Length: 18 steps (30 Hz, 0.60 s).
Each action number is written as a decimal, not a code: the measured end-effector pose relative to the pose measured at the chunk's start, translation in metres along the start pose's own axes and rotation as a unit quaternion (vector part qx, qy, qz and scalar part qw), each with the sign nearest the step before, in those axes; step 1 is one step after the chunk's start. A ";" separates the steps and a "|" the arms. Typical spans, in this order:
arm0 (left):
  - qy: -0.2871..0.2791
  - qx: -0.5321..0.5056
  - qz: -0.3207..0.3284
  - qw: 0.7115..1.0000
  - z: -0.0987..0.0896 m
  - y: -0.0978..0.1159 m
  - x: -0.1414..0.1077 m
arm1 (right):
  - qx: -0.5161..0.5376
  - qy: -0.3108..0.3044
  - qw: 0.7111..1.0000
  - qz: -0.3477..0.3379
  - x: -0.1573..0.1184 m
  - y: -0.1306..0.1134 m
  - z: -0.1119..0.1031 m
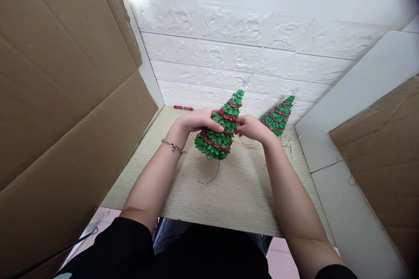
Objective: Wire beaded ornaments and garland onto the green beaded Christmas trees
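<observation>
A small green Christmas tree (pixel 217 144) with red garland and a clear star-like topper leans to the right above the table. My left hand (pixel 204 120) is wrapped round its left side, thumb across the front. At the tree's right edge is my right hand (pixel 252 127), its fingers curled and pressed together against the garland. Whatever those fingertips hold is partly hidden by the tree. From the tree's base a thin dark wire (pixel 216 174) hangs down towards the tabletop.
A second similar tree (pixel 279 117) stands at the back right, with loose pale and dark wires (pixel 290 141) by it. A red marker-like stick (pixel 183 107) lies at the back left of the table (pixel 229 200). Cardboard (pixel 75 117) and a white brick-patterned wall (pixel 229 26) enclose the space.
</observation>
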<state>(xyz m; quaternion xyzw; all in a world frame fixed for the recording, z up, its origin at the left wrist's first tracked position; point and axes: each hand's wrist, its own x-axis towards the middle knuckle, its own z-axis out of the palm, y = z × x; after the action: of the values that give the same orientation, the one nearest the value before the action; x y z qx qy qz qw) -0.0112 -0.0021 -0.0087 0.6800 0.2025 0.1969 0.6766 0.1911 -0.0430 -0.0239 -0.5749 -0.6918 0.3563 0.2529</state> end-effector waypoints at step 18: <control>-0.042 0.016 -0.001 0.999 -0.002 -0.001 0.001 | 0.227 0.004 0.972 -0.060 -0.003 0.007 -0.015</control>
<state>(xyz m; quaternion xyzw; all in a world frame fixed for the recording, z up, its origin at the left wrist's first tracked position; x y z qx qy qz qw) -0.0115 0.0002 -0.0092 0.6982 0.1771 0.1644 0.6739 0.2070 -0.0426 -0.0201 -0.4612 -0.6251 0.4857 0.4007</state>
